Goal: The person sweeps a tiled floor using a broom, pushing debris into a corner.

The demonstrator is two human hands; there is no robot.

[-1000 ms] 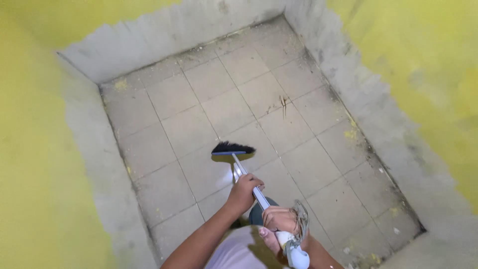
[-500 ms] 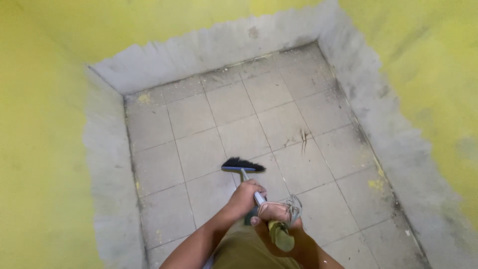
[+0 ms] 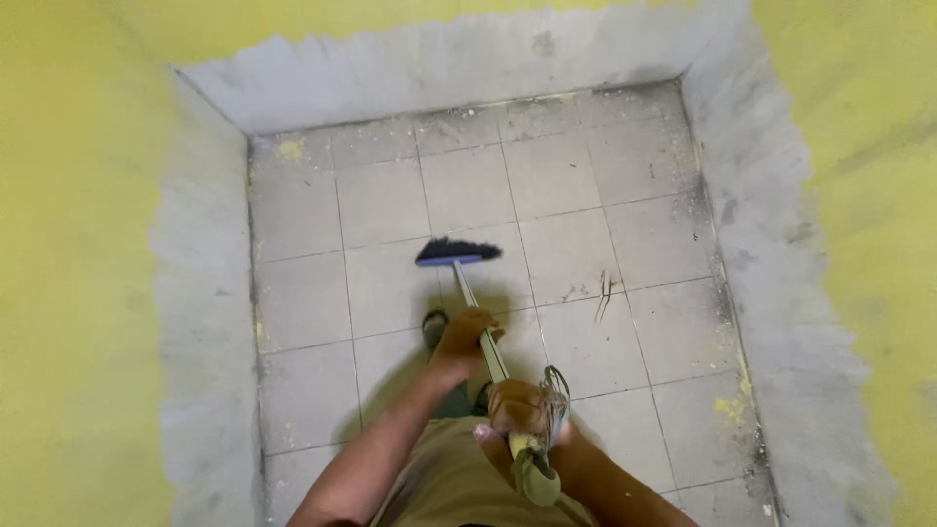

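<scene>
I hold a broom with a pale handle [image 3: 472, 310] and a blue head with dark bristles [image 3: 457, 252] resting on the grey tiled floor [image 3: 381, 200]. My left hand [image 3: 463, 336] grips the handle partway down. My right hand [image 3: 519, 408] grips it higher up, near the olive-coloured end cap [image 3: 536, 478]. A thin cord loop hangs by my right hand. My foot [image 3: 434, 326] shows just beside my left hand.
The floor is a small tiled recess closed in by yellow walls [image 3: 78, 244] with a bare grey plaster band [image 3: 205, 322] along their base. Yellow paint specks, dust and a small twig-like scrap [image 3: 605, 289] lie on the tiles.
The view has tilted up and swung, showing more of the back wall. The broom head has shifted slightly toward the back, and both hands stay on the handle.
</scene>
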